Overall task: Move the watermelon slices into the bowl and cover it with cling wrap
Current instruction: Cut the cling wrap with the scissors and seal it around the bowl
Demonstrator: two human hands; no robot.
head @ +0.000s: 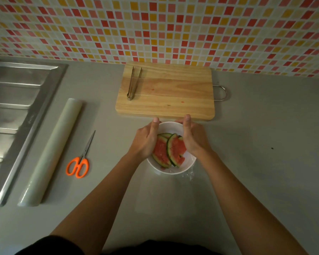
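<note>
A white bowl (170,171) stands on the grey counter just in front of the cutting board. Several watermelon slices (168,150) with green rinds lie inside it. A clear sheet of cling wrap (189,174) lies over the bowl and bunches at its near right side. My left hand (145,140) holds the bowl's left side, thumb along the far rim. My right hand (192,138) holds the right side the same way. The fingers of both hands curl down round the bowl's walls, out of sight.
A wooden cutting board (169,96) with metal tongs (133,82) lies behind the bowl. The cling wrap roll (52,151) and orange-handled scissors (80,161) lie to the left. A steel sink drainer (15,116) fills the far left. A tiled wall stands behind.
</note>
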